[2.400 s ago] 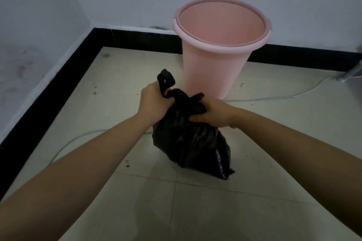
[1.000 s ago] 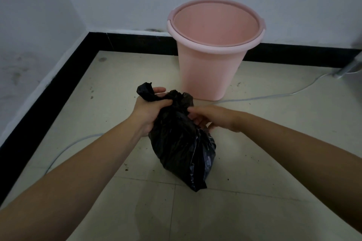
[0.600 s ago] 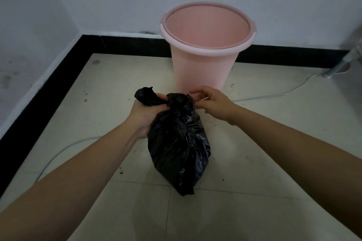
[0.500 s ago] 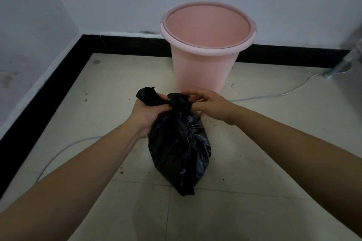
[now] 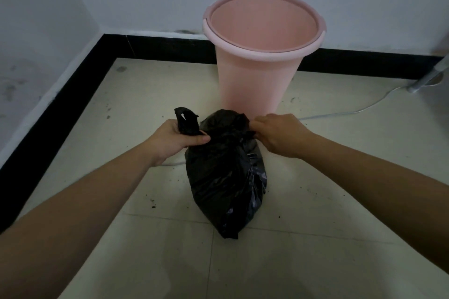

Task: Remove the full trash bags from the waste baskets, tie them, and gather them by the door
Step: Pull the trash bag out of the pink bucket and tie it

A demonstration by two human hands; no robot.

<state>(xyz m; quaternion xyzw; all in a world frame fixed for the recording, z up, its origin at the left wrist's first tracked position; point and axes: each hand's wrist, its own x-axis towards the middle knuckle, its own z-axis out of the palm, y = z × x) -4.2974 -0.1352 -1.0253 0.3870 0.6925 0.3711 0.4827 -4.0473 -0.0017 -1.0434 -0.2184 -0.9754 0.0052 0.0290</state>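
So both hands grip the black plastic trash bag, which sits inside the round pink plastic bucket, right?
No. The head view shows the black plastic trash bag outside the round pink plastic bucket, in front of it. The left hand and right hand do grip it.

Left hand [image 5: 175, 139]: bare; the thumbnail looks short-cut, though the light is dim.
Left forearm [image 5: 97, 189]: bare as far as the frame's edge.
Right hand [image 5: 279, 135]: bare; only its back shows.
Right forearm [image 5: 364, 177]: bare as far as the frame's edge.
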